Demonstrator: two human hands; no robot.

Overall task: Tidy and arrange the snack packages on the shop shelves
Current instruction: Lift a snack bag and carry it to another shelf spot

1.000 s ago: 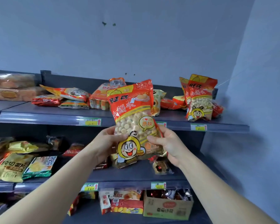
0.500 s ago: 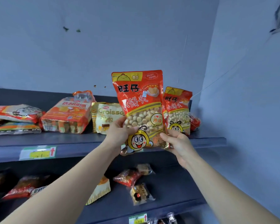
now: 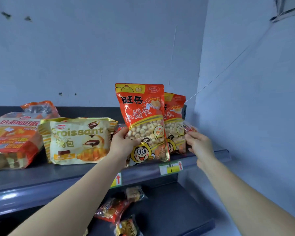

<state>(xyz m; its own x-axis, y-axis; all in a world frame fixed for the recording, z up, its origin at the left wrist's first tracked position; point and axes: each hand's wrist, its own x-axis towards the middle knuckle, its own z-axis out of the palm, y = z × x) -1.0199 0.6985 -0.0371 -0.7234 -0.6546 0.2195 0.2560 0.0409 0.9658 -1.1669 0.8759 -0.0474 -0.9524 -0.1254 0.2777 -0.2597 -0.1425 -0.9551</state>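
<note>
The left hand (image 3: pixel 122 143) grips the upright bun bag (image 3: pixel 142 123) at centre frame on the shelf (image 3: pixel 92 169) lip, while the right hand (image 3: pixel 200 145), loose and empty, nears the rear bag (image 3: pixel 174 123), which may topple if nudged.

Red snack bag (image 3: pixel 143 123) printed 旺仔 and 小馒头, speech bubble on it reading 原味, cream bag (image 3: pixel 78 140) printed "Croissant" with the character 包, small red packet (image 3: pixel 111 210) on the lower shelf marked "8.0", price tag (image 3: pixel 171 167) too blurred to read
</note>
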